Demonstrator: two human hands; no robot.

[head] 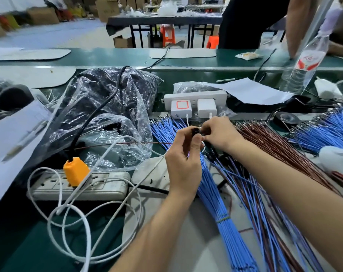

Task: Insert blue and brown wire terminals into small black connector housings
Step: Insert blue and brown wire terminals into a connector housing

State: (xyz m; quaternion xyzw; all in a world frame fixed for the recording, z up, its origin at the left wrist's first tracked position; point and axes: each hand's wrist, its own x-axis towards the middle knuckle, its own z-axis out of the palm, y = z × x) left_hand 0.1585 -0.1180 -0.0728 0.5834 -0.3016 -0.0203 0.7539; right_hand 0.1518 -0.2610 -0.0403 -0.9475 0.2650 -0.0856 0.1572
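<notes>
At the left edge of the work, a single brown wire [139, 143] runs roughly level across the plastic bag [115, 107] and the white cable [107, 154] toward your left hand [183, 154]. That hand is raised above the bench, thumb and fingers clamped on the black connector housing [196, 131]. Your right hand [218, 132] meets the housing from its right side, fingertips drawn together against it. Whether they pinch a terminal or the housing itself is hidden and cannot be told. The housing lies between the two hands, so the feed axis appears to run left to right, in line with the brown wire, with the right hand placed to push. Directly below lies the blue wire bundle [212, 193], and the brown wire bundle [274, 146] is just beyond your right forearm, so the right hand is the nearer for the next pick.
</notes>
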